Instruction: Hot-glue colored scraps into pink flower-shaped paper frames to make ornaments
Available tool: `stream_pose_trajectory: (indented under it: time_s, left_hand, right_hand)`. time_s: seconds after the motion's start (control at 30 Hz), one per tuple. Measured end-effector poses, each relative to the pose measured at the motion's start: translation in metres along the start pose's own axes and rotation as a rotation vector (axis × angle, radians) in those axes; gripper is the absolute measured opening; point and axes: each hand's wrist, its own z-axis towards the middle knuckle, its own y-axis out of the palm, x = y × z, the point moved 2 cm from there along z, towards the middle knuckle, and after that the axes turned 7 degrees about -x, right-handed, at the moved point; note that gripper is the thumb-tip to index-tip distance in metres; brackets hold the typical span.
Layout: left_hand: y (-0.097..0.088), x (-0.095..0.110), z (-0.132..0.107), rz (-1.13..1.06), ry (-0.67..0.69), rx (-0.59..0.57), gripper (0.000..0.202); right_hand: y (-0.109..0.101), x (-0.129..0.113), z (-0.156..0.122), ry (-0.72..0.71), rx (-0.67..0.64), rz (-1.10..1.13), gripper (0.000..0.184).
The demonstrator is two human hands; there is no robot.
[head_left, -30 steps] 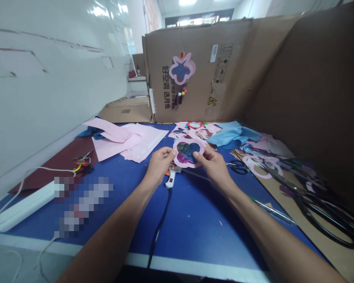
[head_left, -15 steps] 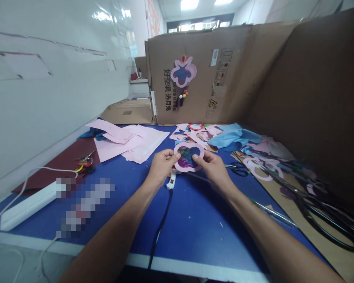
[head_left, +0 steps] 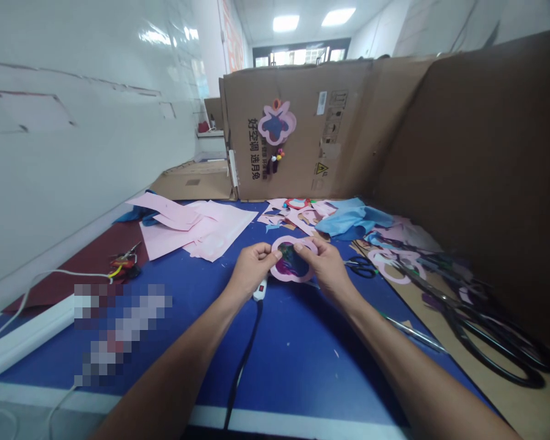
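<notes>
Between my two hands is a pink flower-shaped paper cutout (head_left: 291,276) with a dark, purple and green patterned centre. My left hand (head_left: 255,266) pinches its left rim, thumb on top. On the right side, my right hand (head_left: 323,261) grips the rim, its thumb pressing near the upper edge of the dark centre. The cutout is held above the blue table (head_left: 284,354). Just below my left hand lies a white-handled tool with a red switch (head_left: 260,289) and a black cord; its front end is hidden behind the hand and cutout.
Pink paper sheets (head_left: 211,229) lie at the back left, pink scraps and light blue cloth (head_left: 352,220) at the back. Large black-handled scissors (head_left: 490,342) and another flower frame (head_left: 396,269) are at right. A cardboard wall (head_left: 297,177) bears a similar flower decoration (head_left: 277,125).
My right thumb has moved up along the cutout toward its upper edge. The view has tilted slightly up and shifted right. Both hands keep hold of the cutout.
</notes>
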Motion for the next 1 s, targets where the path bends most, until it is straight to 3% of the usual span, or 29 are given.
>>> stream_pose_trajectory:
  time_s: [0.2, 0.53, 1.0]
  left_hand:
    - [-0.002, 0.009, 0.000, -0.063, 0.023, 0.001, 0.048]
    - [-0.004, 0.006, 0.001, -0.018, 0.048, 0.006, 0.037]
    - [-0.002, 0.009, -0.002, 0.006, 0.060, 0.038, 0.036]
  right_hand:
    - [0.007, -0.004, -0.002, 0.008, -0.042, -0.019, 0.055]
    - [0.013, -0.006, -0.004, 0.001, -0.120, -0.063, 0.049]
    - [0.014, -0.007, -0.004, 0.007, -0.147, -0.055, 0.046]
